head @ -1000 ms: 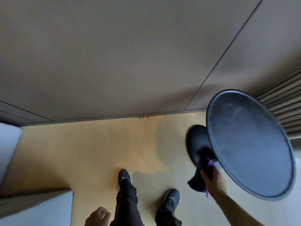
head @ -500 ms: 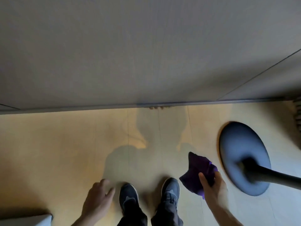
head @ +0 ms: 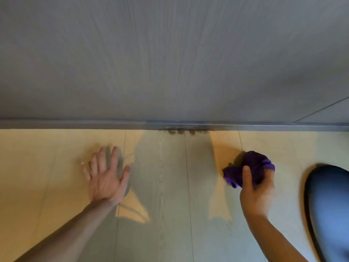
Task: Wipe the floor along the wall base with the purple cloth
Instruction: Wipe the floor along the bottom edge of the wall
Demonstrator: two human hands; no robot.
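Note:
The purple cloth (head: 251,168) is bunched in my right hand (head: 255,188), held low over the light wood floor (head: 166,186), a short way in front of the wall base. A grey metal strip (head: 94,124) runs along the base of the grey wall (head: 170,53). Brown dirt spots (head: 181,132) sit on the floor right against the strip, left of the cloth. My left hand (head: 105,174) lies flat on the floor with its fingers spread, palm down.
A round dark table foot (head: 328,210) rests on the floor at the right edge, close to my right hand. Thin plank seams run across the floor toward the wall.
My view has dropped much closer to the floor and wall base. My left hand has gone down flat on the floor. My right hand has carried the cloth forward toward the wall. My shoes have left view.

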